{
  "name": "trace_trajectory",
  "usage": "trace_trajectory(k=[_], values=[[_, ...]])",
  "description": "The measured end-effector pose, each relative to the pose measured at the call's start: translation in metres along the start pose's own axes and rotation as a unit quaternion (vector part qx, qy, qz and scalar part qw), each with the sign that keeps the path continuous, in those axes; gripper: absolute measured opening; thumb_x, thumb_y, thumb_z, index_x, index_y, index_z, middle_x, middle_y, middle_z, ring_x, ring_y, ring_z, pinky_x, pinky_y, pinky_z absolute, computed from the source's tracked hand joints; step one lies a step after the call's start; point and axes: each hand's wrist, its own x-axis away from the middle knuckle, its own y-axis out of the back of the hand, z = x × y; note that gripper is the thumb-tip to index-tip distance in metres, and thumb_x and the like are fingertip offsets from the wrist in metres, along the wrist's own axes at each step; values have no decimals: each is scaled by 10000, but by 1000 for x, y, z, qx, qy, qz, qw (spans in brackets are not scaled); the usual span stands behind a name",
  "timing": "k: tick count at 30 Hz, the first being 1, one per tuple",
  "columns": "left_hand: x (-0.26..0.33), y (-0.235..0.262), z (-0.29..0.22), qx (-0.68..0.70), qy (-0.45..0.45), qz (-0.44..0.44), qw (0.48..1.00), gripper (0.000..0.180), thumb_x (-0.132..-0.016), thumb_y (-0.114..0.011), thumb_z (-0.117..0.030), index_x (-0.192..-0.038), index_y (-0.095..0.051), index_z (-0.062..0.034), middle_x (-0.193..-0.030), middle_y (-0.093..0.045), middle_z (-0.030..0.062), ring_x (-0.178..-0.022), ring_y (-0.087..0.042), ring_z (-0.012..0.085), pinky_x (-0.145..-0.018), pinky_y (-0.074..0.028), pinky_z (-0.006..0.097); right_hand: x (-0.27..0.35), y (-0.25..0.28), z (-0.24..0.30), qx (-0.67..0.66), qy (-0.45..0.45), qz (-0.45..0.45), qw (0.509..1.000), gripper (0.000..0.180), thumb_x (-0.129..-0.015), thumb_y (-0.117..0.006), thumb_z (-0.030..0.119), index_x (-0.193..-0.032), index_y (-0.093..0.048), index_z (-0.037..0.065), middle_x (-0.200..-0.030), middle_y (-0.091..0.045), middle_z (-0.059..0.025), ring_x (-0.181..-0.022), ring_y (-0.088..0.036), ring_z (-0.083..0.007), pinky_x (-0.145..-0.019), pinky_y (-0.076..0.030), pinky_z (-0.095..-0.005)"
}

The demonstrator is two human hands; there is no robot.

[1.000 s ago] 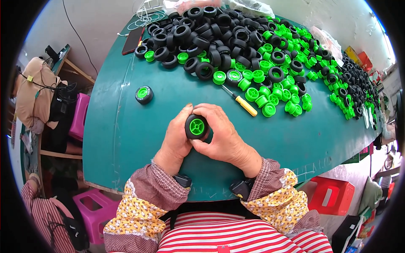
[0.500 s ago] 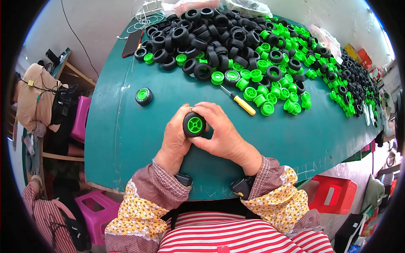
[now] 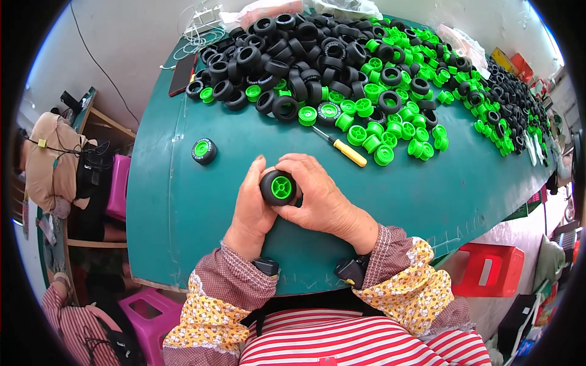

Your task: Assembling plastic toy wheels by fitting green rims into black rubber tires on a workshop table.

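Between my two hands is a small toy wheel (image 3: 281,187), a black rubber tyre fitted round a green spoked rim whose face points up at me. My left hand (image 3: 251,204) presses against its left side, fingers pointing away from me. Thumb and fingers of my right hand (image 3: 320,198) close round its right side. The fingertips behind the tyre are partly hidden. A second tyred wheel (image 3: 204,150) lies on the green table (image 3: 183,213) left of my hands. Beyond my right hand rests a screwdriver (image 3: 349,152) with a yellow handle.
A large heap of black tyres (image 3: 287,52) and green rims (image 3: 372,143) covers the table's far side and runs right. A dark phone (image 3: 182,75) and white cables (image 3: 203,40) lie far left. Beside the table stand a red stool (image 3: 488,269) and a pink stool (image 3: 149,317). Another person (image 3: 76,311) sits left.
My left fingers have loosened and straightened a little along the wheel. Both hands still hold it. The whole view has shifted slightly; the other things keep their places.
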Motion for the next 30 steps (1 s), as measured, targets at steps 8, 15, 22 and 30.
trace_trajectory(k=[8,15,22,30], values=[[5,-5,-2,-41,-1,-1,999,258,-899,-411,-266,-896,-518,-31,-825,-570,79,-671,-595,158,-563,-519,255,0,-1,2,-10,4,-8,1000,566,-562,-723,135,-1047,-447,36,-1059,-491,-165,-1010,-469,-348,-881,-371,-418],[2,3,5,-109,-84,3,990,143,-847,-462,-151,-861,-546,-36,-789,-566,54,-692,-578,126,-602,-488,235,2,-1,5,-38,4,-9,999,563,-561,-729,147,-1038,-453,33,-1054,-494,-160,-995,-475,-343,-873,-376,-409],[4,-1,-2,-151,-57,77,984,342,-911,-415,-328,-968,-557,-22,-860,-571,39,-716,-562,97,-623,-479,218,2,-3,-2,24,-26,-45,998,548,-559,-739,161,-1010,-460,19,-1002,-505,-154,-949,-490,-328,-807,-407,-394],[3,-1,-3,-299,-99,115,942,327,-778,-613,-110,-1061,-516,22,-918,-573,41,-777,-557,98,-695,-467,218,3,4,-2,4,-120,-49,992,527,-628,-715,146,-1052,-429,15,-925,-550,-152,-827,-569,-303,-701,-463,-367]])
